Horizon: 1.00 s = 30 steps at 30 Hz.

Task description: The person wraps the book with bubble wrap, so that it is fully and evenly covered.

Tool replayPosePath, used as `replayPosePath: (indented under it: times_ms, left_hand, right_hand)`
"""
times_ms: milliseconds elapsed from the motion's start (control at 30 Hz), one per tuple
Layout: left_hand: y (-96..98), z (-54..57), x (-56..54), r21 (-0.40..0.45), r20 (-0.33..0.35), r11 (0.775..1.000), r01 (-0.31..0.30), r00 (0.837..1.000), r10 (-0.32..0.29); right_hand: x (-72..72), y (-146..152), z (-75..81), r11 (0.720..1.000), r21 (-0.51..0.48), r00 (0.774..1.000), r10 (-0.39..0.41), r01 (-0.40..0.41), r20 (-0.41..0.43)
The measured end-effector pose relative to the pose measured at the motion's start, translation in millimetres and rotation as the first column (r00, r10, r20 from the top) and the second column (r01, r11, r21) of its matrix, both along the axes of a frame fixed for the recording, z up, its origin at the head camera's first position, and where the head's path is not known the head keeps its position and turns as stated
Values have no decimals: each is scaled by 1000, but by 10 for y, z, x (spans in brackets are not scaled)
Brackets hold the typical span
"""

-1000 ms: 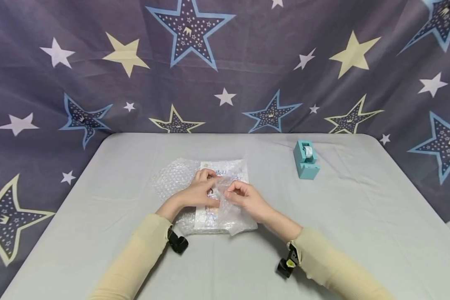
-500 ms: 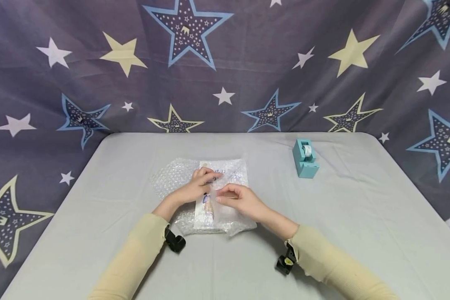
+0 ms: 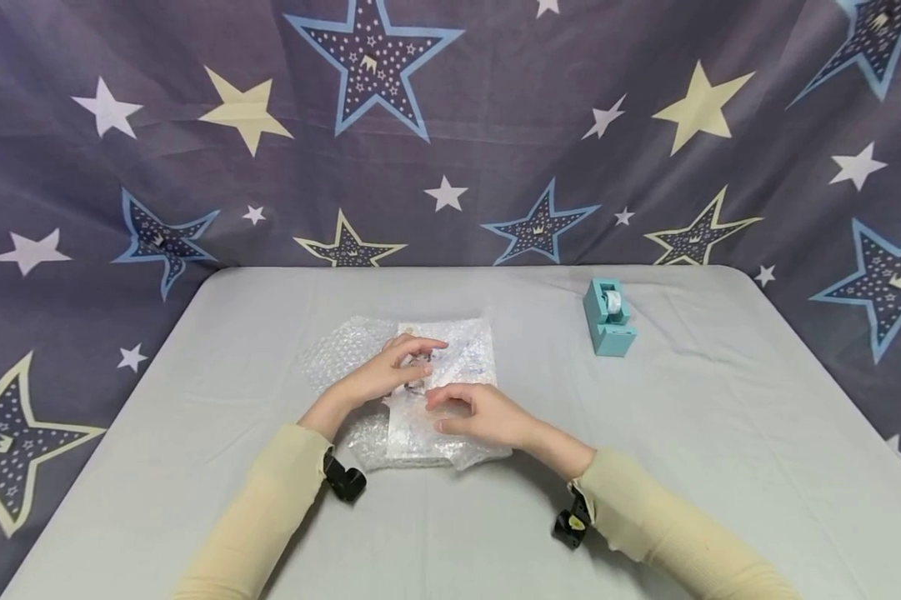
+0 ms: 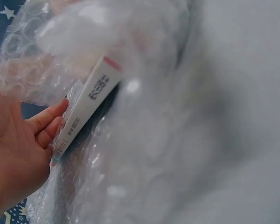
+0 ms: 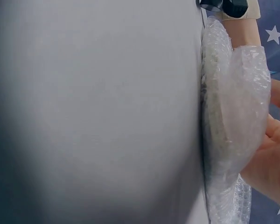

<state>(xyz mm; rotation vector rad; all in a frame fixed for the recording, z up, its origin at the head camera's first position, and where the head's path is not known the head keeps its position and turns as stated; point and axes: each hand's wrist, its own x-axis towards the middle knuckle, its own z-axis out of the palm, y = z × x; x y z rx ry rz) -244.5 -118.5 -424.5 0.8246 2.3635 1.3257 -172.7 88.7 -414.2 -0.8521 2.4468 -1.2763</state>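
Note:
A flat white package (image 4: pixel 91 100), thin like a book or a slim box, lies within bubble wrap (image 3: pixel 345 354) at the middle of the table. Its narrow side, with a printed code and a red end, shows in the left wrist view. My left hand (image 3: pixel 378 375) lies over the package's left part, fingers spread and gently bent. Over the front right part is my right hand (image 3: pixel 491 417), its thumb apart from its curved fingers, right at the folded-over flap of wrap. That flap covers most of the printed face.
A teal tape dispenser (image 3: pixel 610 321) with a roll of clear tape stands at the back right of the grey-covered table (image 3: pixel 683 400). Loose bubble wrap spreads out to the left of the package. A star-patterned curtain (image 3: pixel 450 125) hangs behind the table.
My right hand has drawn the wrap flap leftward across the printed face, and its pinch has loosened. The left hand has shifted slightly left. The tape dispenser stands where it was.

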Motion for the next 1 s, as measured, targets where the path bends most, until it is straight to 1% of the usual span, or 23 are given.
replayPosePath:
  times_ms: [67, 133, 233, 300, 400, 600, 733, 867, 1000]
  left_hand:
    - [-17, 8, 10, -17, -17, 1000, 12, 1000, -12]
    - [-29, 24, 27, -39, -48, 999, 28, 998, -30]
    - [-38, 62, 60, -105, -86, 994, 43, 995, -52]
    - [-37, 90, 81, -153, -99, 987, 53, 993, -69]
    - [-34, 133, 107, -205, -96, 976, 68, 991, -89]
    - [-62, 152, 131, -230, -73, 968, 102, 990, -122]
    - [-81, 132, 131, -236, -68, 965, 115, 989, -135]
    - [-101, 89, 115, -237, -88, 963, 125, 985, -149]
    - [-105, 70, 103, -235, -116, 963, 134, 979, -165]
  right_hand:
    - [-1, -3, -18, 1000, 16, 1000, 18, -18, -12]
    - [0, -6, -22, 999, 24, 999, 40, -39, -27]
    - [3, -4, -5, 995, 65, 996, 74, -71, -50]
    - [-1, 3, 16, 990, 98, 992, 105, -97, -73]
    - [-11, 19, 42, 980, 148, 984, 149, -134, -94]
    - [-12, 40, 72, 956, 214, 969, 227, -202, -100]
    - [-7, 44, 80, 948, 232, 961, 252, -220, -116]
    - [-11, 49, 93, 947, 231, 956, 258, -222, -140]
    - [-29, 62, 105, 962, 195, 957, 228, -192, -179]
